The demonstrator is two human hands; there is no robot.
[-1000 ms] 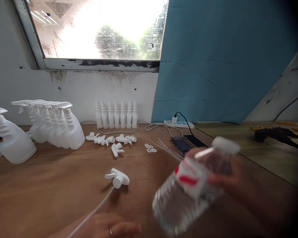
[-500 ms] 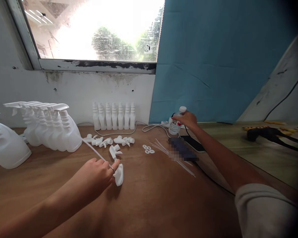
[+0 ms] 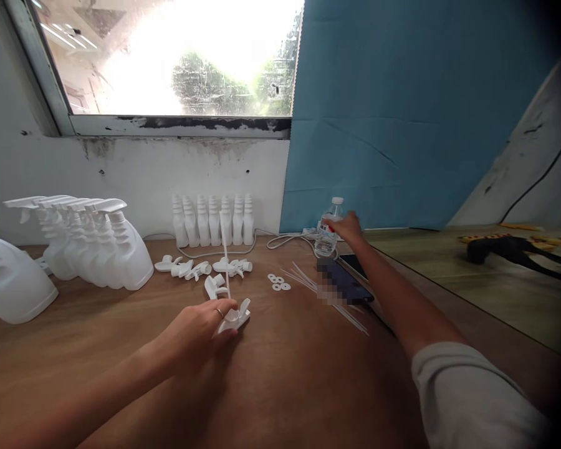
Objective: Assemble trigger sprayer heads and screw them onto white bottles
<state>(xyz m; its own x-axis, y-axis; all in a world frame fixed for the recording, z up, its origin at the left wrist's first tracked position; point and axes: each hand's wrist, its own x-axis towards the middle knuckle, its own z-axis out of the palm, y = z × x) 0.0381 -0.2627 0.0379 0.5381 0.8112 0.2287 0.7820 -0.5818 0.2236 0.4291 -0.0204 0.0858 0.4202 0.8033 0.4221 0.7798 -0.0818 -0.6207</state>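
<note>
My left hand (image 3: 210, 324) is closed around a white trigger spray head (image 3: 236, 317), low over the table. A thin dip tube (image 3: 225, 255) sticks up from that spray head, pointing toward the wall. Off to the right, my right hand (image 3: 348, 228) grips a clear plastic bottle (image 3: 326, 243) with a white cap, upright at the back of the table. Just beyond my left hand lies a loose spray head (image 3: 215, 285), with several more spray heads (image 3: 184, 267) behind it. White ring washers (image 3: 278, 282) and loose tubes (image 3: 303, 280) lie between my two hands.
Spray bottles with heads fitted (image 3: 98, 249) stand in a row at the left. Several slim white bottles (image 3: 212, 221) line the wall. A phone (image 3: 350, 280) lies below the clear bottle, and a white cable (image 3: 285, 240) runs along the back.
My left hand has turned the spray head, so its tube now points up instead of left. My right hand has shifted slightly left with the clear bottle, which now stands lower and straighter.
</note>
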